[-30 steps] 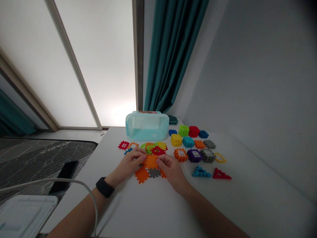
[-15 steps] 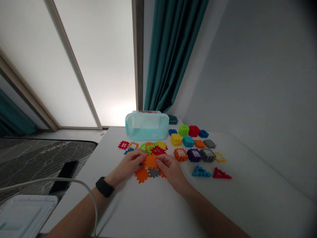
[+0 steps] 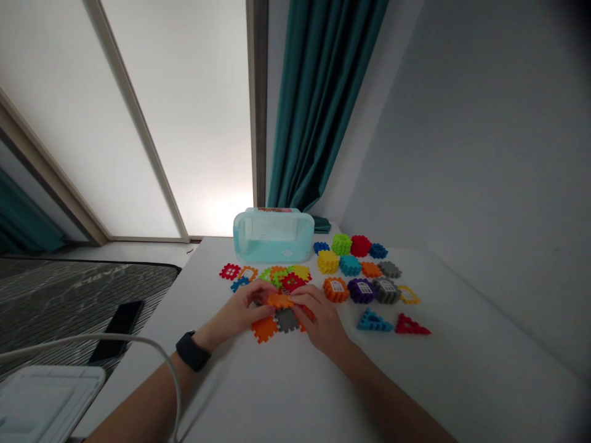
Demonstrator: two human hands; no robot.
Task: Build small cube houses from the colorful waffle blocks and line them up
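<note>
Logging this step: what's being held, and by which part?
The left hand and right hand grip a flat orange plastic notched tile by its opposite side edges, using their fingertips.

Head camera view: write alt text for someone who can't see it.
The left hand and right hand hold an orange plastic interlocking piece above a gray piece on a white table. Colourful interlocking pieces lie spread around them, before a pale teal plastic box. A black watch circles the left wrist.
</note>
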